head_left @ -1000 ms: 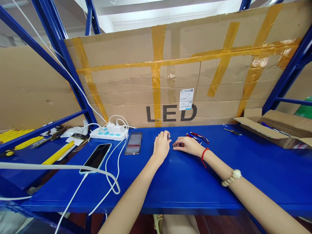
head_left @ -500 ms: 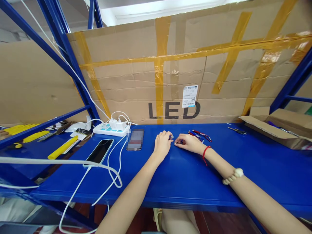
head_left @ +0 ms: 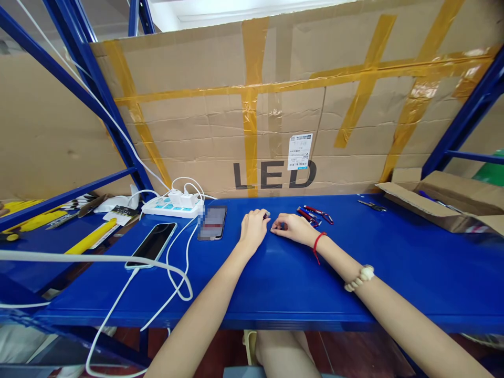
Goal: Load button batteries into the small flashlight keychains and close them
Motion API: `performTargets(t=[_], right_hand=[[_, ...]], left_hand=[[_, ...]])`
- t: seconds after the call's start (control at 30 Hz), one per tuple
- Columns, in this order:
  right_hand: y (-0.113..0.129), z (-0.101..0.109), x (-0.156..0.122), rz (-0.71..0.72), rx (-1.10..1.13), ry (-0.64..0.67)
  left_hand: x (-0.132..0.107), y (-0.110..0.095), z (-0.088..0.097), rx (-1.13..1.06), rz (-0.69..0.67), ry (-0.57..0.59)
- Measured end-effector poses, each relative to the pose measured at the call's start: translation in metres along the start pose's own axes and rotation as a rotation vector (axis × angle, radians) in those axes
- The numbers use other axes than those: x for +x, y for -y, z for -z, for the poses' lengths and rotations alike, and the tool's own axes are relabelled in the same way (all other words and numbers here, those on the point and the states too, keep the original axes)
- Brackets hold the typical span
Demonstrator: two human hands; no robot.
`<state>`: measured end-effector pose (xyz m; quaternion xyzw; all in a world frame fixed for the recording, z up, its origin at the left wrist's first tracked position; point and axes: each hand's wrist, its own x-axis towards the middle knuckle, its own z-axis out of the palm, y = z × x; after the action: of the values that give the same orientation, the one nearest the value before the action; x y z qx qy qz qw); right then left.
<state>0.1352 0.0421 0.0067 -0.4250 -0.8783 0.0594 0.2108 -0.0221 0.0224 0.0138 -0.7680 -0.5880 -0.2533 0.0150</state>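
Observation:
My left hand (head_left: pixel 254 230) rests on the blue table, its fingers curled around a small, shiny greyish piece (head_left: pixel 266 214) that peeks out at the fingertips. Its kind is too small to tell. Close by on the right, my right hand (head_left: pixel 294 229) has thumb and forefinger pinched near the tabletop. Whatever lies between those fingertips cannot be made out. Just behind the right hand are several slim red and dark-blue items (head_left: pixel 315 215) with shiny metal parts, partly overlapping. The two hands are a little apart.
Left of my hands lie a dark phone (head_left: pixel 212 223) and a light-framed phone (head_left: pixel 153 245), with white cables around a power strip (head_left: pixel 173 206). A key (head_left: pixel 372 206) and an open cardboard box (head_left: pixel 427 207) are on the right. A large cardboard sheet (head_left: pixel 212 131) stands behind.
The view has shifted slightly, so everything appears a little further left and higher. Both hands keep nearly the same place and pose on the table.

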Motion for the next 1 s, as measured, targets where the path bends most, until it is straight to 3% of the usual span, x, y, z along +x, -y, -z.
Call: performTargets(t=[0.4, 0.73, 1.0], right_hand=[[-0.001, 0.019, -0.005, 0.059, -0.129, -0.323], [-0.002, 0.016, -0.004, 0.148, -0.226, -0.299], [0.002, 0.013, -0.003, 0.092, -0.071, -0.247]], left_hand=[[-0.006, -0.008, -0.008, 0.058, -0.041, 0.037], [-0.006, -0.009, -0.006, 0.058, -0.030, 0.059], [-0.005, -0.008, -0.002, 0.030, 0.000, 0.063]])
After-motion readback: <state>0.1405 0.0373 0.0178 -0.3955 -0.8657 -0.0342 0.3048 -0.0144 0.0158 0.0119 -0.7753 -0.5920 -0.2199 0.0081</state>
